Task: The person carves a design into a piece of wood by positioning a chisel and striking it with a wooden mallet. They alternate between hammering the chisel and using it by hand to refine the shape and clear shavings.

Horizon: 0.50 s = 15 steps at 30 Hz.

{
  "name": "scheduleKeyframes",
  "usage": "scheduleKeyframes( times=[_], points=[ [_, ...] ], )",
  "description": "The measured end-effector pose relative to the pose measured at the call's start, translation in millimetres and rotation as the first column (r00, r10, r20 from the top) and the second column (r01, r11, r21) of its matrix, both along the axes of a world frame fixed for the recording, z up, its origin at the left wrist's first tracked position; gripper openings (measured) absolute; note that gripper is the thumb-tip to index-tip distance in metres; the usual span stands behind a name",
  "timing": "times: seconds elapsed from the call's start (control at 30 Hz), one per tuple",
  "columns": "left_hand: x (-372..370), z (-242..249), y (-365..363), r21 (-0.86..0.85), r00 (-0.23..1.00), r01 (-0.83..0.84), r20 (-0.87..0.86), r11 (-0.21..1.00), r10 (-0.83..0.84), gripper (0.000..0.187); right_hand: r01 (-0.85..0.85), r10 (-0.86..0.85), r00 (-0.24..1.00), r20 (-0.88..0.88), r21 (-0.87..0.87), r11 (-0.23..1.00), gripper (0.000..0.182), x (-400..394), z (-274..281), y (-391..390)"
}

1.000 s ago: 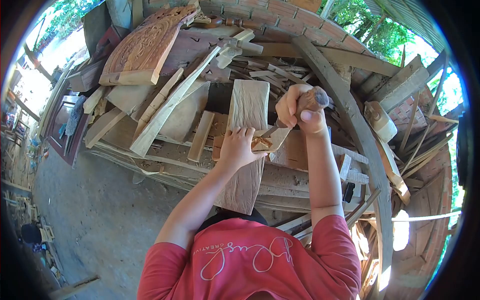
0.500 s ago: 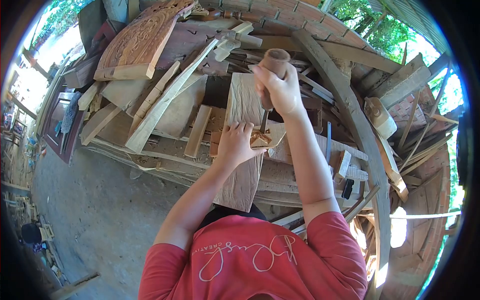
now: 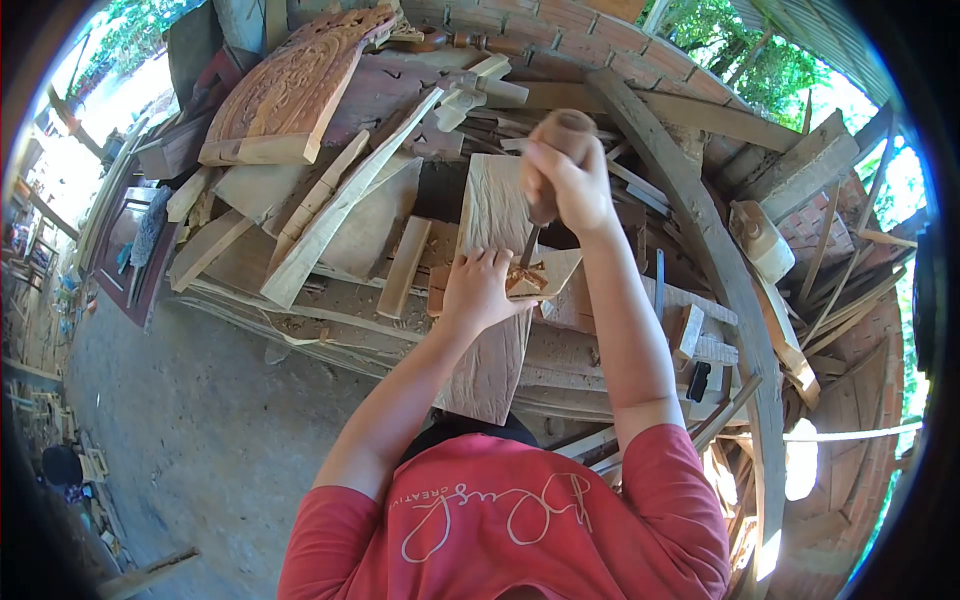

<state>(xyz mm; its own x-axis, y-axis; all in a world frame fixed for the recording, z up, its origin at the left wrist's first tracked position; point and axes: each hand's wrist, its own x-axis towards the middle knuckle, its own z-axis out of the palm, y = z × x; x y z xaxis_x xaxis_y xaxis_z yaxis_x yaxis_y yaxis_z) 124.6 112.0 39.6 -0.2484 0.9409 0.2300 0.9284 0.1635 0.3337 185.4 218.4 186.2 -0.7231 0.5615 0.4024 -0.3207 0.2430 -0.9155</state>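
Note:
In my right hand (image 3: pixel 578 188) is a chisel (image 3: pixel 565 130), its thick wooden handle wrapped by my fingers and its top showing above my fist. The narrow metal blade points down at a small pale wooden piece (image 3: pixel 563 270). My left hand (image 3: pixel 476 292) grips that piece from the left, thumb along its near edge and fingers over its far side. Curled brown shavings lie on the piece by the blade tip, which they partly hide. Beneath is a long upright-grained wooden board (image 3: pixel 490 360), reaching from the bench to my lap.
Wooden slats (image 3: pixel 405 268) and a pale plank (image 3: pixel 350 200) lean at the left of the bench. A carved panel (image 3: pixel 290 90) lies behind them. To the right are a curved beam (image 3: pixel 735 270), a plastic jug (image 3: pixel 762 240), a blue strip (image 3: pixel 660 285) and a black object (image 3: pixel 698 381).
The whole view has shifted slightly right and down. My right hand and the chisel lean a little further right at the top; both hands keep their holds.

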Motion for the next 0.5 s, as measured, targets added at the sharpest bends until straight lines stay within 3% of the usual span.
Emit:
scheduleKeyframes(
  times=[0.1, 0.23, 0.5],
  points=[
    [0.7, -0.2, -0.3, -0.008, 1.000, -0.001, 0.015, 1.000, 0.001, 0.074, -0.134, 0.093, 0.968, -0.232, -0.169, 0.976, 0.013, 16.9, 1.1, 3.7],
    [-0.3, 3.1, 0.2, -0.045, 0.999, 0.018, 0.039, 0.999, -0.016, 0.075, -0.182, 0.157, 0.954, -0.256, -0.075, 0.981, 0.013, 36.8, -0.8, 11.5],
    [0.5, -2.5, 0.8, 0.010, 1.000, 0.016, 0.012, 1.000, -0.016, 0.076, -0.148, 0.119, 0.960, -0.254, -0.097, 0.984, 0.018, 57.7, -11.5, 6.9]
  ],
)
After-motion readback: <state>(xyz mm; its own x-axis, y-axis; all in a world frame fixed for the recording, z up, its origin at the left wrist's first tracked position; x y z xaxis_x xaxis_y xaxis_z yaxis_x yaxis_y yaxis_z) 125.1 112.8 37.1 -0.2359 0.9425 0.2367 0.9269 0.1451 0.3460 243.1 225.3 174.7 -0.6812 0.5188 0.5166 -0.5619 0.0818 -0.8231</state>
